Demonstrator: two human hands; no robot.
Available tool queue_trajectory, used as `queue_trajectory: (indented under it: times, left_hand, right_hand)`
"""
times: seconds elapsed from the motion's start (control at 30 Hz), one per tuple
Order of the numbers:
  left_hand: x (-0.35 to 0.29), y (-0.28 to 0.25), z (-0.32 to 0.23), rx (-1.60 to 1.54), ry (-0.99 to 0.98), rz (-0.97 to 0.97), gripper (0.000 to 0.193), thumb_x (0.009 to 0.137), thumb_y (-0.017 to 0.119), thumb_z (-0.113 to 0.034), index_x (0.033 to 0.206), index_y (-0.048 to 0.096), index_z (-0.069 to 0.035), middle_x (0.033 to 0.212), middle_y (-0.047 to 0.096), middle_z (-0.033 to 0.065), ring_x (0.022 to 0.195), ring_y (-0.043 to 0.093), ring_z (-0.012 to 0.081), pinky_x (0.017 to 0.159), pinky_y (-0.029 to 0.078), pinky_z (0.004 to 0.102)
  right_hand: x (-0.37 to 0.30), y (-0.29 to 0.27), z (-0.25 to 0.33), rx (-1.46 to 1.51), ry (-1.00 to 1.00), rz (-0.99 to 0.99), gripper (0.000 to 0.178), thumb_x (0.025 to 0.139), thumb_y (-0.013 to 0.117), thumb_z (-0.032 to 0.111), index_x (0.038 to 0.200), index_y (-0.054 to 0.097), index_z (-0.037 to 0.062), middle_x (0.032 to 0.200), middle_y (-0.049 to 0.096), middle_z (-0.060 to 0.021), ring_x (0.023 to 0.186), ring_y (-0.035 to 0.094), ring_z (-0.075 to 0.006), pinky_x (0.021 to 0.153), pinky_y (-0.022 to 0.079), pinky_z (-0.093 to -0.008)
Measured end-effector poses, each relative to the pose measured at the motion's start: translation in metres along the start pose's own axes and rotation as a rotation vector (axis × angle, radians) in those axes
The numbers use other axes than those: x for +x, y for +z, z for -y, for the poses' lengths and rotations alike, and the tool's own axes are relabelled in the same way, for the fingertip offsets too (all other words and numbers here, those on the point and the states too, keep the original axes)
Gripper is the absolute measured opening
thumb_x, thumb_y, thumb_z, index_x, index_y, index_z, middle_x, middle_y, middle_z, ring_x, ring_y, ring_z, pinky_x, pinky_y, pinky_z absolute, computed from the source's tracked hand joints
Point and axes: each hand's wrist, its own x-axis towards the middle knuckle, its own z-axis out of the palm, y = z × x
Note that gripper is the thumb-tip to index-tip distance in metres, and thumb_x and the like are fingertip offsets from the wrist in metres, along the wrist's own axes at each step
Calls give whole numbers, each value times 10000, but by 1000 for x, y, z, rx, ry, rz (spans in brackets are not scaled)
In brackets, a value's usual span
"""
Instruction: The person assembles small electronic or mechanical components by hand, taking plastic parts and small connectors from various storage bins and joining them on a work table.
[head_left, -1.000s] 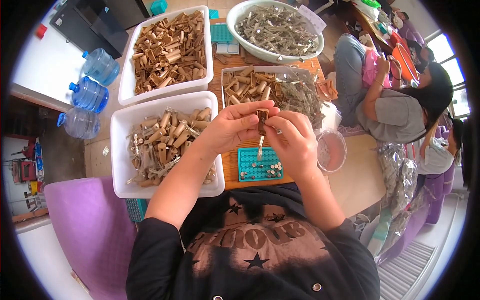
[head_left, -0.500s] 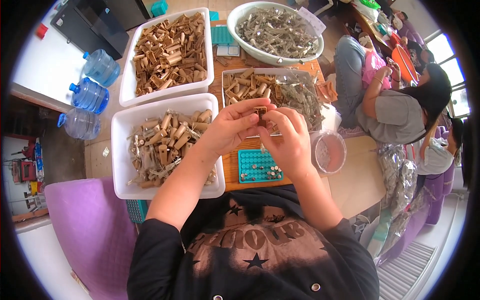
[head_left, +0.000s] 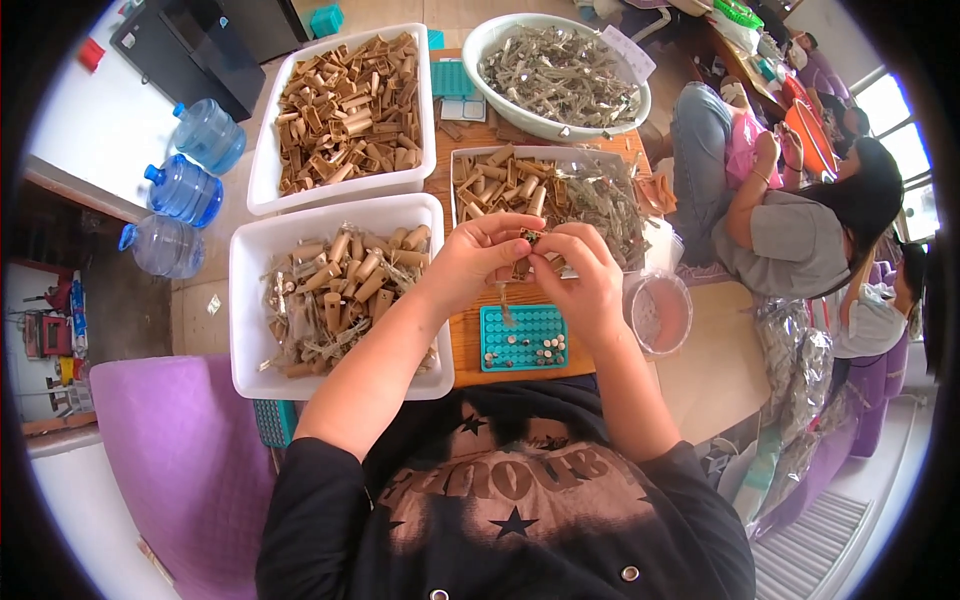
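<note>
Case in hand: I see one brown case (head_left: 521,268) up between both hands, above the far edge of the tray (head_left: 540,320); fingers hide much of it.
Left hand: from my end, the left hand (head_left: 475,258) grasps the case from its left side, thumb and fingers bent around it.
Right hand: the right hand (head_left: 582,278) grasps the case at its right side with thumb and forefinger; I cannot tell whether a small part is also pinched there.
Strip: a pale strip (head_left: 506,308) hangs below the case, toward the tray's far edge.
Tray: teal, pocketed, on the wooden table (head_left: 465,335); small round discs (head_left: 548,352) lie mostly in its near half.
Near bin: white, left of the tray, this bin (head_left: 241,320) holds brown cases and clear wrapping.
Far bin: beyond the near bin, up and left of the tray, a white bin (head_left: 330,197) full of brown cases.
Box: a white box (head_left: 600,155) beyond the tray, brown cases on its left, silvery strips on its right.
Basin: pale green, the basin (head_left: 520,115) is farther beyond the tray, heaped with silvery strips.
Tub: a clear tub (head_left: 660,315) right of the tray.
Co-worker: a seated person in a grey top (head_left: 790,240), well to the tray's right.
</note>
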Motion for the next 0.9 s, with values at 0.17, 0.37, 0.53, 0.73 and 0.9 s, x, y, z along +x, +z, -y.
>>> queue_trajectory:
  times: [0.17,0.37,0.53,0.73,0.9]
  left_hand:
    - [1,-8,5,54,-10,7,272,842,662,-143,1094,615,-50,943,649,34,795,591,78,636,463,195]
    - [3,-7,9,41,-7,-2,261,861,641,-145,1103,610,-53,908,643,28,758,565,62,612,451,203]
    - [5,-2,3,0,30,-52,233,907,580,-214,1065,584,-42,883,602,20,687,527,68,577,431,210]
    - [0,-3,-4,1,-101,-1,245,931,537,-271,1012,558,-41,759,471,-26,568,363,51,498,304,191]
    - [-2,-5,-5,140,-138,55,233,900,594,-269,969,589,-46,674,435,-47,553,331,39,478,260,188]
  right_hand:
    - [5,-2,7,108,78,26,226,676,742,19,866,621,35,889,585,-83,766,597,-229,660,506,-307]
    - [0,0,1,85,121,43,211,699,735,29,875,620,36,892,560,-81,755,589,-227,657,500,-313]
    - [1,-6,3,-56,-79,-33,186,733,703,27,888,600,25,890,578,-96,739,599,-265,626,505,-322]
    - [-1,-11,-1,-86,-144,27,185,748,687,29,910,596,25,892,596,-100,762,612,-265,631,515,-344]
    - [-6,-6,-4,-107,-183,31,202,743,696,35,921,600,27,897,596,-98,764,612,-264,634,519,-342]
